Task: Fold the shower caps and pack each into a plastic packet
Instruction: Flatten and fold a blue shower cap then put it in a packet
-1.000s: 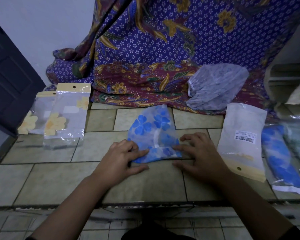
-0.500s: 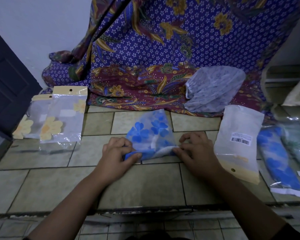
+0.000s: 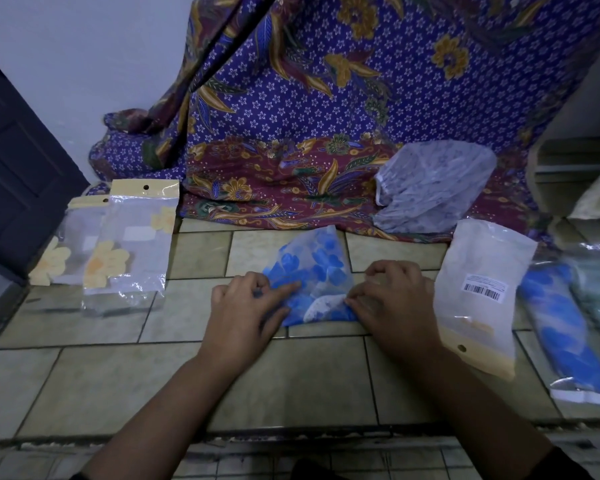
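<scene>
A translucent shower cap with blue flowers (image 3: 310,268) lies on the tiled floor at the centre, folded into a narrow wedge. My left hand (image 3: 245,306) pinches its left lower edge. My right hand (image 3: 392,299) pinches its right lower corner, where white elastic trim shows. An empty plastic packet with a barcode label (image 3: 482,292) lies just right of my right hand. A loose grey-patterned shower cap (image 3: 433,188) rests on the cloth behind.
Two packets holding yellow-flower caps (image 3: 129,244) lie at the left. Blue and green packed caps (image 3: 565,327) lie at the far right. A purple batik cloth (image 3: 309,116) hangs behind. A dark door (image 3: 11,174) stands at left, and a step edge (image 3: 257,434) runs below.
The blue cap's lower edge has been folded up and gathered, and it is narrower than before. Both hands went from pressing flat on it to pinching its lower corners.
</scene>
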